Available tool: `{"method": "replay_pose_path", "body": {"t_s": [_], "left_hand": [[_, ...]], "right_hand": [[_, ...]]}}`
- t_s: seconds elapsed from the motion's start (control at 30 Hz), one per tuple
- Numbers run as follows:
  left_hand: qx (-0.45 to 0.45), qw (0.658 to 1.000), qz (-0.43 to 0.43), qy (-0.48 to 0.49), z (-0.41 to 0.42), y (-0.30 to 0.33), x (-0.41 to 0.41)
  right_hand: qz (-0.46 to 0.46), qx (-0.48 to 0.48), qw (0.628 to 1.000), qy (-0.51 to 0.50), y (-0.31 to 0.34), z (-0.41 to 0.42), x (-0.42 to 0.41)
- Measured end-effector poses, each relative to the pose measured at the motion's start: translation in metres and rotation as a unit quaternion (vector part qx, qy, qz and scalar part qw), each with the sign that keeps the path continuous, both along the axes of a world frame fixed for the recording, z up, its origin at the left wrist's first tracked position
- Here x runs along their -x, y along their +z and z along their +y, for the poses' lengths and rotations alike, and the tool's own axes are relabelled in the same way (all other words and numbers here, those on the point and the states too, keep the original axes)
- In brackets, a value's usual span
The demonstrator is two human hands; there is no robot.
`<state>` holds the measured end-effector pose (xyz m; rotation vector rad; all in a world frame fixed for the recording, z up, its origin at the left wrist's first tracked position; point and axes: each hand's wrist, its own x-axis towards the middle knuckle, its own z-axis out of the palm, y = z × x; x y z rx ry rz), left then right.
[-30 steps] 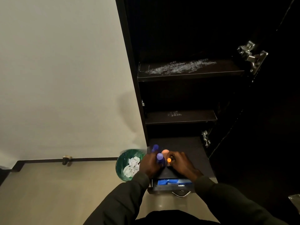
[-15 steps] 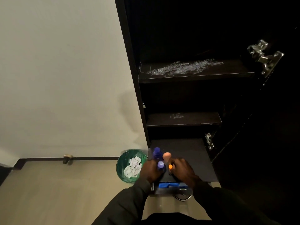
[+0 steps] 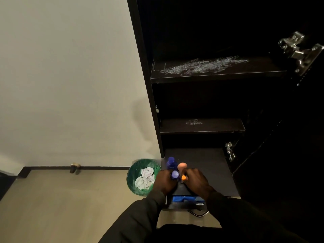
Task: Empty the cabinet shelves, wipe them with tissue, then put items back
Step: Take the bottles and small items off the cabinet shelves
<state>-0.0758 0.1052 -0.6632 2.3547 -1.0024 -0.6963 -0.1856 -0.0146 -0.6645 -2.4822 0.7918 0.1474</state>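
The dark cabinet stands open with a scratched upper shelf (image 3: 219, 72), a middle shelf (image 3: 201, 126) and a bottom shelf (image 3: 206, 163). At the bottom shelf's front left stand two purple-capped bottles (image 3: 171, 163) (image 3: 175, 174), a peach round-topped item (image 3: 182, 166) and an orange-tipped item (image 3: 183, 177). My left hand (image 3: 164, 181) is closed around the nearer purple bottle. My right hand (image 3: 197, 181) grips the orange-tipped item. Both hands rest over a black box (image 3: 180, 190).
A green bin (image 3: 135, 172) holding crumpled white tissue sits on the floor left of the cabinet. A blue package (image 3: 187, 199) shows under the black box. The open door with metal hinges (image 3: 301, 50) is at right. A doorstop (image 3: 74, 167) sits by the wall.
The view has shifted slightly; the hands and the cluster of bottles stay at the bottom shelf's front left, moved a little lower and closer together.
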Motion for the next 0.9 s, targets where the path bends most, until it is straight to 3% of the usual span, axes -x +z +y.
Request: {"method": "replay_pose_path", "body": {"t_s": [0.37,0.9], "left_hand": [[-0.007,1.0,0.015,0.011,-0.003,-0.003,-0.001],[-0.024,0.999,0.035,0.004,-0.002,0.008,0.005]], "right_hand": [[-0.016,-0.036,0.999,-0.001,-0.008,-0.007,-0.002],[-0.001,-0.012,1.0,0.002,-0.014,-0.003,0.0]]}}
